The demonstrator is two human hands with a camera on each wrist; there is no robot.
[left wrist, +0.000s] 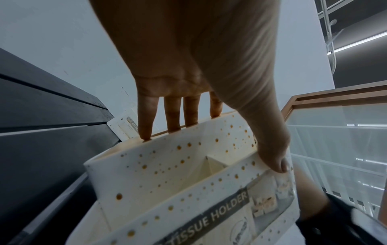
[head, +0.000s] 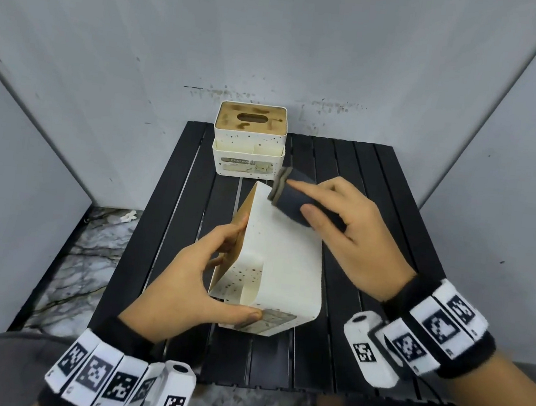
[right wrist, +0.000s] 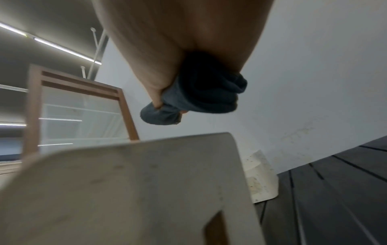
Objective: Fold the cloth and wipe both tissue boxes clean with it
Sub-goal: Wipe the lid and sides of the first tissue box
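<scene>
A white speckled tissue box (head: 284,257) is tipped on its side near the middle of the black slatted table (head: 388,242). My left hand (head: 199,275) grips it, fingers on its wooden lid face and thumb on the labelled front (left wrist: 209,220). My right hand (head: 340,223) holds a folded dark grey cloth (head: 294,195) at the box's far upper edge; in the right wrist view the cloth (right wrist: 201,97) hangs just above that box (right wrist: 134,190). A second tissue box (head: 249,141), its wooden lid stained, stands upright at the table's far edge.
Grey walls close in the table at the back and on both sides. A marble-patterned floor (head: 89,256) shows at the left of the table. The right half of the table is bare slats.
</scene>
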